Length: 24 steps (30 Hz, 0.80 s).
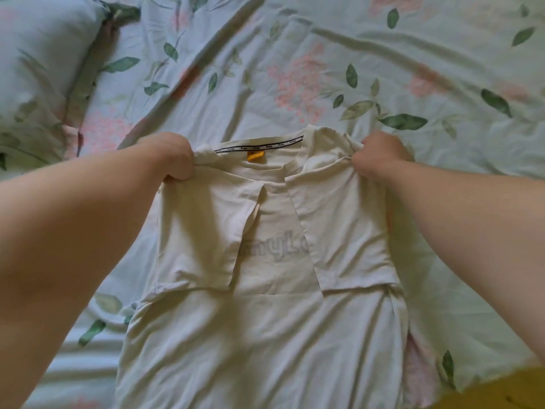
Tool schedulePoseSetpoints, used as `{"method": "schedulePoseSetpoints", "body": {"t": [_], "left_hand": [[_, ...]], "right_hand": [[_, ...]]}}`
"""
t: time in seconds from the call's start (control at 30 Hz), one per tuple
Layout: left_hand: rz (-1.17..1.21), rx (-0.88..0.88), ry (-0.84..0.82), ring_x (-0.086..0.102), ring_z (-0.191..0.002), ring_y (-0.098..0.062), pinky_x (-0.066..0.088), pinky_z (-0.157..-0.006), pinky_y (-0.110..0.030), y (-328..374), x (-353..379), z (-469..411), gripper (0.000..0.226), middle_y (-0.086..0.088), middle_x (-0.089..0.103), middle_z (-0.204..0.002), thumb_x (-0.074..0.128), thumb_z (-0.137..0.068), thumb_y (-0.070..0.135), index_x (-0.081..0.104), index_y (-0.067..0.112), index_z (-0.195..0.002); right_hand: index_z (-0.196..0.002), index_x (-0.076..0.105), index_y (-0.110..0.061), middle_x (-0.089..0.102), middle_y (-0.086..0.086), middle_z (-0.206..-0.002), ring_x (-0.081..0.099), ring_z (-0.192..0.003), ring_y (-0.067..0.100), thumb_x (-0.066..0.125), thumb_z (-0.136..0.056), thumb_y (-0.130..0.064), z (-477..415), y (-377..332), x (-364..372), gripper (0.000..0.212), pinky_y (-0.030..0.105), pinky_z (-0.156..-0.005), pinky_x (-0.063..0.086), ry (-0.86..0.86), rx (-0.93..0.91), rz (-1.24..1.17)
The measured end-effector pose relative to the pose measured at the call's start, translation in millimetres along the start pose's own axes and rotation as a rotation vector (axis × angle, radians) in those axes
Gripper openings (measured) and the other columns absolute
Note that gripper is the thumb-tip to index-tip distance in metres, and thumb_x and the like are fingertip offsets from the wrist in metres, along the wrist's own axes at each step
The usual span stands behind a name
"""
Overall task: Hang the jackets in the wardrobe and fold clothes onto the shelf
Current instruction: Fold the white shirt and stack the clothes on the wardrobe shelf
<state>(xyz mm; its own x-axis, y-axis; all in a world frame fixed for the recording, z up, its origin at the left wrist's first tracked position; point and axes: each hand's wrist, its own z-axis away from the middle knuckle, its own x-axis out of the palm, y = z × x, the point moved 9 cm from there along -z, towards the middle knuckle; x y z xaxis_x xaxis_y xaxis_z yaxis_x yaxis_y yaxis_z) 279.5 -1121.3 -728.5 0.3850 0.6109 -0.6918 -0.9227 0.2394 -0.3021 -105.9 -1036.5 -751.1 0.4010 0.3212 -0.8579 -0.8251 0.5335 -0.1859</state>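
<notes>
Left hand: the left hand [174, 159] is clenched on the left shoulder of the cream cotton T-shirt [265, 290], fabric bunched in its fingers.
Right hand: the right hand [380, 156] pinches the right shoulder, fingers curled round a fold.
T-shirt: it lies back up on the bed, both short sleeves folded inward over the back, collar away from the person.
Label: a small orange neck tag [255, 156] sits inside the collar.
Bedding: pale blue floral bedsheet [295, 69] beneath; matching pillow [38, 60] at upper left.
</notes>
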Motion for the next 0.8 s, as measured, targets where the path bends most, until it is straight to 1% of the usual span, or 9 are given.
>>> {"method": "schedulePoseSetpoints", "body": {"t": [0.1,0.2,0.27,0.37,0.47,0.53,0.6,0.7,0.8], "left_hand": [[0.118,-0.076,0.211,0.065,-0.067,-0.033,0.057,-0.065,-0.039,-18,-38,-6,0.004,-0.013,0.062,-0.07,0.061,-0.071,0.0,0.064,-0.002,-0.072],[0.177,-0.169,0.366,0.067,-0.096,-0.043,0.055,-0.081,-0.047,-35,-74,-14,0.018,-0.02,0.062,-0.093,0.068,-0.074,-0.003,0.064,0.0,-0.09],[0.199,-0.155,0.347,0.068,-0.086,-0.04,0.058,-0.08,-0.045,-37,-79,-22,0.02,-0.02,0.064,-0.086,0.073,-0.068,-0.005,0.063,-0.003,-0.086],[0.298,-0.064,0.268,0.065,-0.052,-0.026,0.057,-0.055,-0.032,-30,-65,-30,0.007,-0.011,0.067,-0.058,0.07,-0.067,-0.003,0.07,-0.002,-0.074],[0.437,-0.017,0.235,0.071,-0.062,-0.027,0.062,-0.067,-0.035,-19,-50,-34,0.014,-0.01,0.072,-0.068,0.059,-0.075,0.0,0.066,0.007,-0.084],[0.481,-0.004,0.255,0.069,-0.072,-0.031,0.061,-0.072,-0.037,-18,-46,-38,0.021,-0.012,0.07,-0.077,0.058,-0.073,-0.001,0.063,0.009,-0.091],[0.467,-0.016,0.301,0.066,-0.084,-0.036,0.056,-0.071,-0.035,-21,-50,-40,0.022,-0.015,0.066,-0.083,0.061,-0.073,-0.003,0.066,0.006,-0.092],[0.512,-0.074,0.45,0.061,-0.103,-0.043,0.052,-0.085,-0.042,-37,-63,-38,0.023,-0.023,0.065,-0.101,0.06,-0.077,-0.004,0.066,0.004,-0.098],[0.597,-0.138,0.57,0.061,-0.109,-0.043,0.05,-0.093,-0.042,-52,-75,-31,0.029,-0.026,0.065,-0.108,0.056,-0.078,-0.007,0.066,0.003,-0.103]], "right_hand": [[-0.101,0.068,-0.016,0.065,0.011,-0.109,0.062,-0.098,0.036,0.053,-0.08,-0.031,-5,-3,-33,0.03,0.04,-0.088,0.052,0.099,0.058,-0.023],[-0.108,0.068,-0.014,0.068,0.012,-0.111,0.065,-0.102,0.038,0.054,-0.076,-0.029,-17,-8,-61,0.037,0.038,-0.088,0.051,0.19,0.126,-0.148],[-0.112,0.066,-0.009,0.068,0.015,-0.113,0.067,-0.102,0.037,0.056,-0.078,-0.026,-25,-12,-60,0.039,0.035,-0.084,0.051,0.171,0.144,-0.218],[-0.117,0.064,-0.003,0.064,0.018,-0.109,0.068,-0.08,0.036,0.057,-0.088,-0.012,-27,-15,-44,0.031,0.033,-0.065,0.056,0.124,0.166,-0.318],[-0.121,0.063,-0.003,0.059,0.015,-0.092,0.069,-0.079,0.038,0.06,-0.088,-0.003,-29,-10,-27,0.034,0.047,-0.067,0.063,0.074,0.206,-0.469],[-0.122,0.064,-0.002,0.063,0.016,-0.098,0.07,-0.091,0.037,0.061,-0.086,-0.002,-30,-9,-25,0.036,0.046,-0.073,0.063,0.051,0.224,-0.586],[-0.122,0.065,-0.007,0.062,0.009,-0.098,0.069,-0.085,0.034,0.056,-0.088,0.003,-32,-8,-27,0.037,0.04,-0.06,0.063,0.066,0.25,-0.727],[-0.091,0.066,-0.022,0.052,-0.001,-0.086,0.065,-0.087,0.03,0.05,-0.086,-0.001,-33,-12,-40,0.027,0.043,-0.064,0.063,0.181,0.24,-0.818],[-0.065,0.043,-0.021,0.042,-0.006,-0.069,0.049,-0.075,0.02,0.044,-0.072,-0.009,-31,-24,-61,0.014,0.025,-0.071,0.05,0.285,0.134,-0.714]]}}
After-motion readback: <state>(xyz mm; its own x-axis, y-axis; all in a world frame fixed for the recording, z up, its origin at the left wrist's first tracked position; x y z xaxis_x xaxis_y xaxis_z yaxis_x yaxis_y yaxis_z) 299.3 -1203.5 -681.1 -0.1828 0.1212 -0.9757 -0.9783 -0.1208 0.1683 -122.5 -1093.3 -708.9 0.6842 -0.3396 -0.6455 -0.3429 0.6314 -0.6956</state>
